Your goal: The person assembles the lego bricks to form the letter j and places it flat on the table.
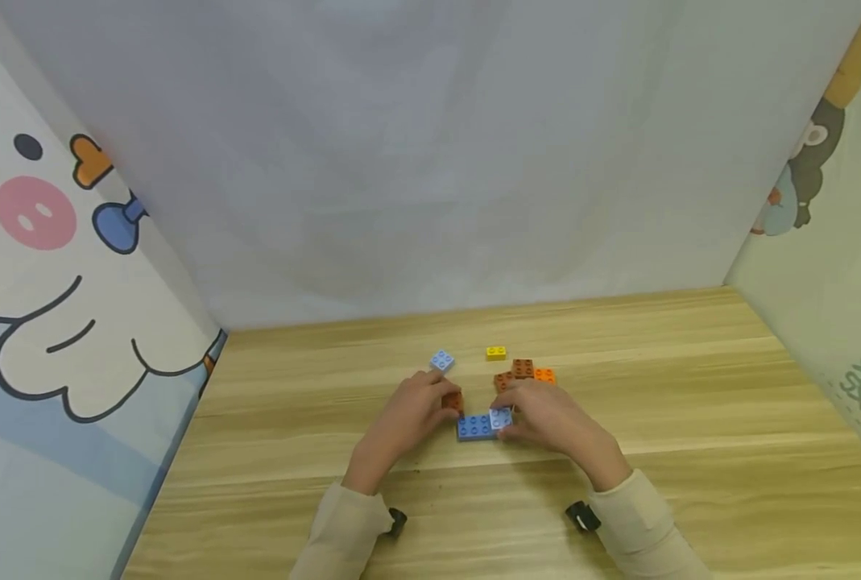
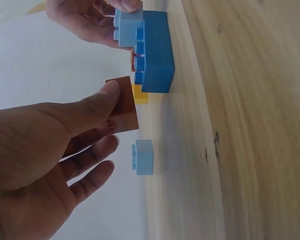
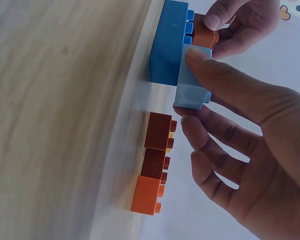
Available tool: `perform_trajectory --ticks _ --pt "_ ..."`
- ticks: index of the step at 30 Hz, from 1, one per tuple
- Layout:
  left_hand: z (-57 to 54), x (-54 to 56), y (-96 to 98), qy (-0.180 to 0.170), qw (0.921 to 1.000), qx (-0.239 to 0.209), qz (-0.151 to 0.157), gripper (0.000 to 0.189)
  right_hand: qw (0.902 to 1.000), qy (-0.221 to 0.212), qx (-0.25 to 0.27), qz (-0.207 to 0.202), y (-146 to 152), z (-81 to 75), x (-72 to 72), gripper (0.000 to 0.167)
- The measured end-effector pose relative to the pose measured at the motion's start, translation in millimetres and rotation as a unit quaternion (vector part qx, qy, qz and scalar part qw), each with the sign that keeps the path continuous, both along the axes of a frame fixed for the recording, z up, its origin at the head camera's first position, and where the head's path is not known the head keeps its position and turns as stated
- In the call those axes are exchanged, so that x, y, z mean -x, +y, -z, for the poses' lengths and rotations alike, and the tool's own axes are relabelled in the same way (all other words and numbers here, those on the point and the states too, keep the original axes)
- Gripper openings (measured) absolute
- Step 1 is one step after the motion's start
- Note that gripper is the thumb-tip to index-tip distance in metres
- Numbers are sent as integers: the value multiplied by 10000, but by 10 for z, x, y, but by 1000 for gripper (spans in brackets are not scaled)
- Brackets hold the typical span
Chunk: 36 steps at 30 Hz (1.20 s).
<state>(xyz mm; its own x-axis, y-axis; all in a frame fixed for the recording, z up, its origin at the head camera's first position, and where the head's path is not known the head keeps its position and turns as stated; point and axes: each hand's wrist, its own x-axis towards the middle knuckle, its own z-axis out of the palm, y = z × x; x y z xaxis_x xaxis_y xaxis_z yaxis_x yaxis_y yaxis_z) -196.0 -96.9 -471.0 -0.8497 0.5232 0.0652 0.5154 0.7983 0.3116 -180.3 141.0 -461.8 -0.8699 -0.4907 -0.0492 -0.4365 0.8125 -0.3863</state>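
A long blue brick (image 1: 477,428) lies studs up on the table between the two hands. My right hand (image 1: 550,413) pinches a light blue brick (image 3: 194,80) at the long brick's right end, against its studs; whether it is pressed fully down I cannot tell. Thumb and fingers of my left hand (image 1: 417,411) grip a reddish-brown brick (image 2: 124,106) beside the long brick's left end, raised off the table. Beyond the left hand sits a second light blue brick (image 1: 441,360).
Behind the right hand, two brown bricks (image 1: 523,368) and an orange brick (image 1: 544,375) stand close together. A small yellow brick (image 1: 496,353) lies farther back. The wood-grain table (image 1: 292,403) ends at a pale back wall (image 1: 430,201), with printed panels at both sides.
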Motion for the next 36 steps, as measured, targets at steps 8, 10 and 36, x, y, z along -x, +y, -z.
perform_trajectory --ticks 8,10,36 --pt "-40 -93 -36 -117 9996 -96 248 35 10000 6 17 -36 7 7 4 35" --pt "-43 -119 -44 -102 9992 -160 339 34 10000 -6 9 -26 5 5 3 35" --pt "-122 -234 -16 -183 9985 -168 497 31 9999 111 -57 25 -27 -64 -59 35"
